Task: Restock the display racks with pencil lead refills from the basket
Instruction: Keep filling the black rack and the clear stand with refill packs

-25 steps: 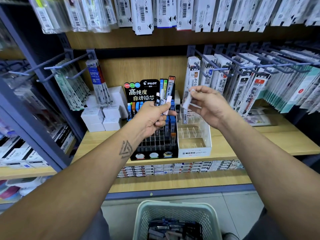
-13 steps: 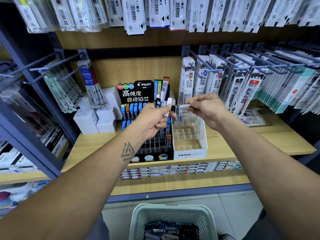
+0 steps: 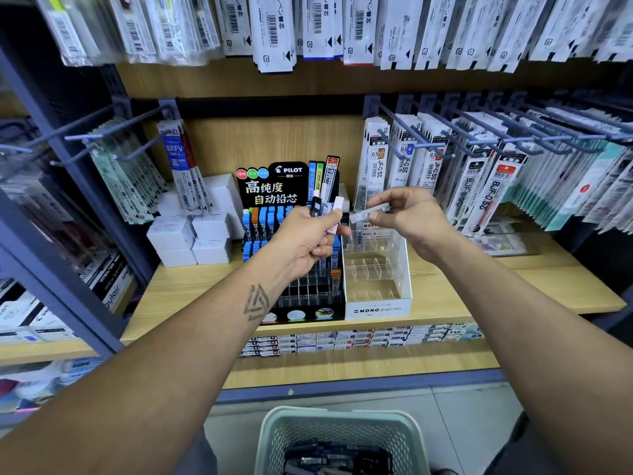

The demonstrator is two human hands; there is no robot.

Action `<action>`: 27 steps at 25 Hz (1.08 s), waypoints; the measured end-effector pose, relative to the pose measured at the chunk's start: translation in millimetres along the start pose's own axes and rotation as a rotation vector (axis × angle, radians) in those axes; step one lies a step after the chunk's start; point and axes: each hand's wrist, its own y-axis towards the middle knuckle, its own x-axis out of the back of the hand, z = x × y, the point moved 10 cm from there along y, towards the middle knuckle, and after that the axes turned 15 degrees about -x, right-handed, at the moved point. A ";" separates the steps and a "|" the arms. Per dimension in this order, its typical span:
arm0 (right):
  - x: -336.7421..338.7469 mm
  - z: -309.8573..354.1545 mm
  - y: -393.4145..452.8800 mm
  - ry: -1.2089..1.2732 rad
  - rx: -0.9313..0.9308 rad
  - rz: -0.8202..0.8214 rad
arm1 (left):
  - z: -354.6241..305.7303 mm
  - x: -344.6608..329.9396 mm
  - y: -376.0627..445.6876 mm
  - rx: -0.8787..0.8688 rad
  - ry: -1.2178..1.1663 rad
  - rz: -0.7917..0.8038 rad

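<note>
Two hands raised over the wooden shelf, close together in front of the display racks. Left hand curled round a small bunch of lead refill cases, dark and white ends sticking up past the thumb toward 12 o'clock. Right hand pinching a single clear refill case between thumb and fingertips, case lying nearly level, its free end pointing toward 9 o'clock and almost meeting the left thumb; touching or not, cannot tell. Directly beneath the pinched case, at 6 o'clock from it, the clear MONO rack, white-fronted, most of its little compartments showing bare plastic, a few cases standing in the back row. Just beside it at 9 o'clock, touching side to side, the black PILOT rack, blue and orange refill cases lined up in the upper rows behind the left hand. White boxes stacked at 9 o'clock of the PILOT rack. Hanging pen refill packs on blue pegs at 3 o'clock, more packs overhead. Pale green basket at 6 o'clock on the floor, dark refill cases heaped inside.
</note>
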 end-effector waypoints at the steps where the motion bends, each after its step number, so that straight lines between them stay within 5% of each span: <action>1: -0.1 0.1 1.3 0.001 -0.008 0.006 | -0.1 -0.5 0.0 -0.001 0.000 -0.001; 12: -12.1 -2.9 11.7 0.221 -0.057 0.084 | 3.1 -0.3 5.9 -0.005 0.010 -0.002; 27: -1.2 -2.6 14.4 0.026 -0.030 -0.023 | 5.3 -2.9 3.9 0.010 0.013 0.002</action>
